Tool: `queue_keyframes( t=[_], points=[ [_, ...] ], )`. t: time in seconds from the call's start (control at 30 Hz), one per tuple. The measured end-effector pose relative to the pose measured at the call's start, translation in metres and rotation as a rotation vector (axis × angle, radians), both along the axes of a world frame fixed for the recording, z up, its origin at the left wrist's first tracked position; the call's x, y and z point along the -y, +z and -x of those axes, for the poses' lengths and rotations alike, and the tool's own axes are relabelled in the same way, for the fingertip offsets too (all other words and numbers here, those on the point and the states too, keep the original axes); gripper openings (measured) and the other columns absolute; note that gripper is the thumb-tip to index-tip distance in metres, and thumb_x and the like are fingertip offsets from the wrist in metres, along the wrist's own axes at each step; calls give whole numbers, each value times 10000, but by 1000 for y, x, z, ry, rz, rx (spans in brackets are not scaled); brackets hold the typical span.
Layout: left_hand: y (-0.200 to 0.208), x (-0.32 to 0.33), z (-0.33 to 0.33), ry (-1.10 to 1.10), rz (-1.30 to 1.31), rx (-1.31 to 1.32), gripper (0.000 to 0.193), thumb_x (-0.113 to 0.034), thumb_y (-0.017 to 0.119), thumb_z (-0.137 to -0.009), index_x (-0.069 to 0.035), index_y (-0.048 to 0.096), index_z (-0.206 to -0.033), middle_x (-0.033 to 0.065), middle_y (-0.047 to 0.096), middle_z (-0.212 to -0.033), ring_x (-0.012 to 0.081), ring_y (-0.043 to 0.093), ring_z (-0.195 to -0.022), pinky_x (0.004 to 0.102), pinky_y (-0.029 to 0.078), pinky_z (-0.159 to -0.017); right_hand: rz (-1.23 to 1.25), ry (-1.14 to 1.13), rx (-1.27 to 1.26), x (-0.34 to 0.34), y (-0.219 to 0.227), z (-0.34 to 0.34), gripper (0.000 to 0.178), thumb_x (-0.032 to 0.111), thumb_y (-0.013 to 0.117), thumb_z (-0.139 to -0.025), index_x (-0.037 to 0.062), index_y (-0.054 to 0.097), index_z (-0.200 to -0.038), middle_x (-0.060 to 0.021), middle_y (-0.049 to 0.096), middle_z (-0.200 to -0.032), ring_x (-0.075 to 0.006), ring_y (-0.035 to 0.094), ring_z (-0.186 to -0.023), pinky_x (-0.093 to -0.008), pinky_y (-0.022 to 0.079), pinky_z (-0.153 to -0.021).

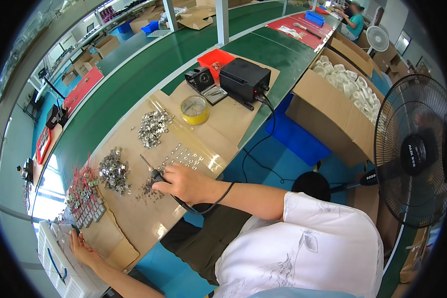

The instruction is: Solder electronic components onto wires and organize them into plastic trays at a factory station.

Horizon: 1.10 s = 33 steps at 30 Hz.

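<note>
A soldering iron [156, 175] with a dark handle is in my right hand [183, 184], its metal tip pointing up and left over the work board. Beside that hand lie rows of small shiny metal pieces [184, 156] and a scatter of tiny dark parts [149, 192]. At the far left, my left hand [83, 248] is by the rim of a white plastic crate [49, 256], fingers bent around something small and dark that I cannot make out. Just beyond it sits a batch of small grey components with red wires [87, 198].
Two heaps, metal clips [154, 128] and grey metal parts [115, 171], lie on the board. Behind stand a yellow tape roll [194, 110], a black soldering station [244, 78] and a red bin [216, 60]. A fan [413, 151] and a carton of white parts [333, 107] are rightward.
</note>
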<state>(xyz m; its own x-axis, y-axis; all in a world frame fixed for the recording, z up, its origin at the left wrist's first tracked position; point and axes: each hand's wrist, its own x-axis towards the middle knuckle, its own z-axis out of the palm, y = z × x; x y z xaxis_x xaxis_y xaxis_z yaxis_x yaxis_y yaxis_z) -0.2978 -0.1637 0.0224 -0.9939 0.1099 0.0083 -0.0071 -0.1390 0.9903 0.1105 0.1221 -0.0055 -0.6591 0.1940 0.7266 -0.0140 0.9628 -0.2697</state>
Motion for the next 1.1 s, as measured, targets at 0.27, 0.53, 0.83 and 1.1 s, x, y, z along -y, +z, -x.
queue_keyframes(
  t=[0.27,0.53,0.83,1.1],
  points=[
    [-1,-18,-109,-748,217,-488,334,111,680,-880,42,721,-1204,150,736,-1155,59,595,-681,200,457,-494,64,28,-180,-9,3,0,402,9,745,-794,77,675,-1184,-72,615,-846,-290,594,-787,-417,500,-697],
    [15,-69,-213,-929,705,-945,226,3,741,-844,2,766,-1068,200,759,-1047,349,739,-900,402,582,-808,339,90,-230,-13,1,7,359,-17,774,-824,98,695,-1154,-88,719,-936,-293,684,-862,-395,559,-772],
    [12,-71,-232,-825,629,-859,403,19,787,-844,-33,728,-1239,96,772,-1158,165,652,-659,296,544,-648,200,189,-90,-11,8,11,391,-86,787,-775,64,724,-1131,-84,744,-905,-259,658,-760,-363,543,-675],
    [-2,-105,-233,-539,125,-431,245,-30,704,-975,37,612,-1192,63,710,-760,54,572,-591,209,431,-525,110,248,-59,-6,11,23,399,-111,790,-785,55,720,-1141,-102,741,-891,-261,655,-756,-354,535,-662]
  ],
)
